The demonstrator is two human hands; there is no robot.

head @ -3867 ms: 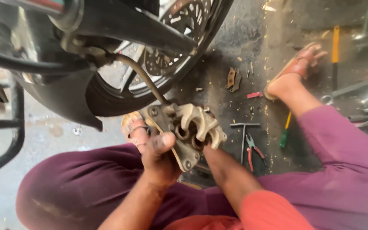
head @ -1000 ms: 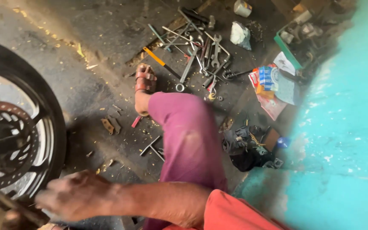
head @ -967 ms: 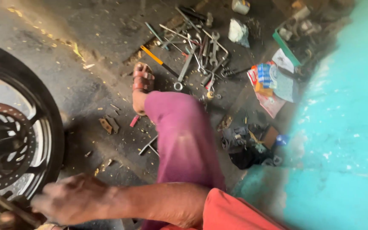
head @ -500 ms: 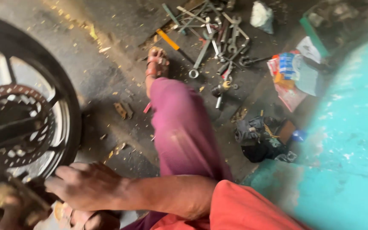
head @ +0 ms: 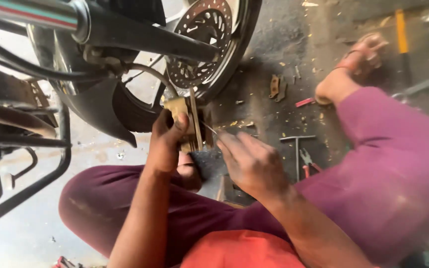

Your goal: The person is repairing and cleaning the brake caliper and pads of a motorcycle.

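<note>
Hands met over a brass-coloured brake caliper (head: 187,121) just below the perforated brake disc (head: 200,42) of a motorcycle wheel (head: 234,54). The left hand (head: 167,144) had its grip pressed around the caliper, thumb over the top and fingers behind, holding it off the floor close to the tyre. The right hand (head: 251,164) sat just beside it, fingers curled and pointing toward the caliper's inner face; whether it pinched some small part or tool could not be told, since the fingertips were blurred. A thin hose (head: 150,74) ran from the caliper up toward the fork (head: 140,32).

Risk lay, as far as could be judged, in that one-handed hold: the caliper hung from its hose, so a slip of the left hand could let it drop and strain the hose. Any small piece being worked loose could also fall among the scattered litter and be hard to find.

The floor (head: 284,44) was dark, stained concrete strewn with yellow chips and bits of scrap. A T-shaped wrench (head: 297,149) and pliers (head: 308,161) lay near the person's knee, with a worn brake pad (head: 275,85) farther off near a sandalled foot (head: 353,64). The setting looked like a roadside or open workshop, brightly lit on the left.
</note>
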